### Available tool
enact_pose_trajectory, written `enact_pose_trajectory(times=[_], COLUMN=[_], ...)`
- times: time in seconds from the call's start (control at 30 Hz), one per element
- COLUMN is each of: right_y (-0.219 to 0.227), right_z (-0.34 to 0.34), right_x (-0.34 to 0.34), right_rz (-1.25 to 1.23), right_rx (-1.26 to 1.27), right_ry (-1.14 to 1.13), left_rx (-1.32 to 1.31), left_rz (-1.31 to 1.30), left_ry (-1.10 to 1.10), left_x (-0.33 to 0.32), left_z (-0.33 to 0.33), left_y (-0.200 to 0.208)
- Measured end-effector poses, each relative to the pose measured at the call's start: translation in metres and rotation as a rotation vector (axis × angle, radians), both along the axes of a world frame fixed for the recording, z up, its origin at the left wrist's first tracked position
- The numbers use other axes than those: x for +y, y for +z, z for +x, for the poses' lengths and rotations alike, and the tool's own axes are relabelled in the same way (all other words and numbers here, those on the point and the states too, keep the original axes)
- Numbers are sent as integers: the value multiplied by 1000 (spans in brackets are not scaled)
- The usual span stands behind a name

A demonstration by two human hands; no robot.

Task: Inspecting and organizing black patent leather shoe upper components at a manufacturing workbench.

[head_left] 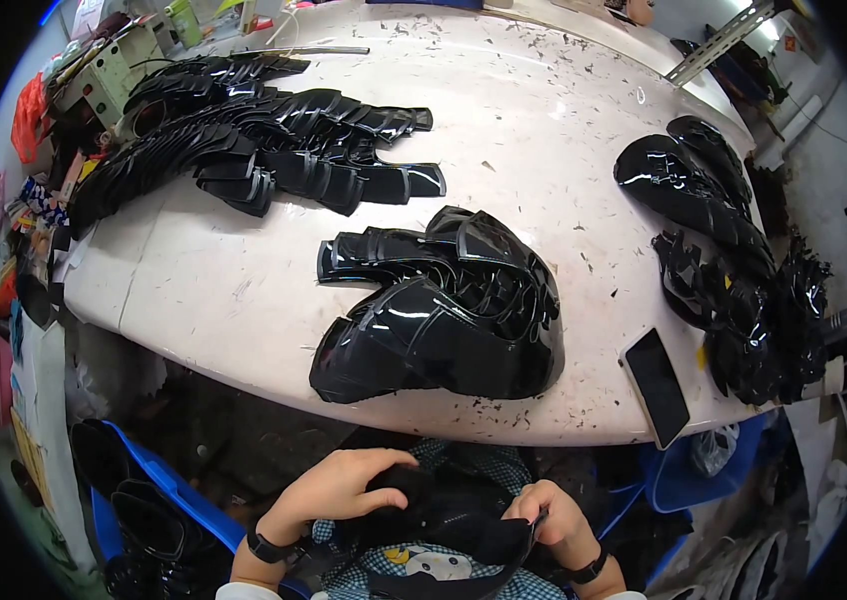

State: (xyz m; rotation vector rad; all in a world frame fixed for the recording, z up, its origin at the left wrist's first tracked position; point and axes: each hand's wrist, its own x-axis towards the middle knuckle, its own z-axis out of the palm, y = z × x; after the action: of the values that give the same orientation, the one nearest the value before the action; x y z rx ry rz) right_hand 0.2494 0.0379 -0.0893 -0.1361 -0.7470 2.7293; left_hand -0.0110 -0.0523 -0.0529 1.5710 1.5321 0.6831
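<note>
Over my lap, just below the table's front edge, lies a black curved piece (469, 520) of flexible-looking material. My right hand (556, 515) pinches its right edge between thumb and bent fingers. On the other side my left hand (349, 487) curves round the dark material, thumb and forefinger bracketing it; its other fingertips are hidden. Straight ahead on the table sits a bundle of glossy black curved pieces (444, 320), nested in one another. Neither hand touches that bundle.
A long overlapping row of glossy black pieces (274, 140) covers the table's far left. More black pieces (734, 270) lie at the right beside a phone (657, 385). Blue bins stand below the table, left (169, 475) and right (699, 480). The white table (214, 300) carries scattered dark scraps.
</note>
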Motion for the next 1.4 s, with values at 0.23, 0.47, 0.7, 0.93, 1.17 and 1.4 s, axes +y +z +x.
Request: enact_pose_trajectory(times=[0.23, 0.47, 0.7, 0.93, 1.17, 1.4], right_y=[55, 104, 92, 88, 86, 82], right_z=[-21, -36, -42, -47, -46, -49], right_x=[9, 24, 22, 27, 27, 38], right_rz=[-255, 1012, 1273, 1312, 1284, 1240], right_rx=[-37, -271, -318, -338, -417, -420], right_ry=[-69, -137, -146, -57, -13, 63], left_rx=[22, -627, -599, -586, -549, -465], left_rz=[-21, -165, -140, -182, -165, -111], left_ry=[12, -195, -218, -254, -270, -263], left_x=[5, 19, 22, 25, 27, 36], left_z=[-1, 9, 21, 23, 22, 21], left_y=[45, 55, 48, 45, 44, 49])
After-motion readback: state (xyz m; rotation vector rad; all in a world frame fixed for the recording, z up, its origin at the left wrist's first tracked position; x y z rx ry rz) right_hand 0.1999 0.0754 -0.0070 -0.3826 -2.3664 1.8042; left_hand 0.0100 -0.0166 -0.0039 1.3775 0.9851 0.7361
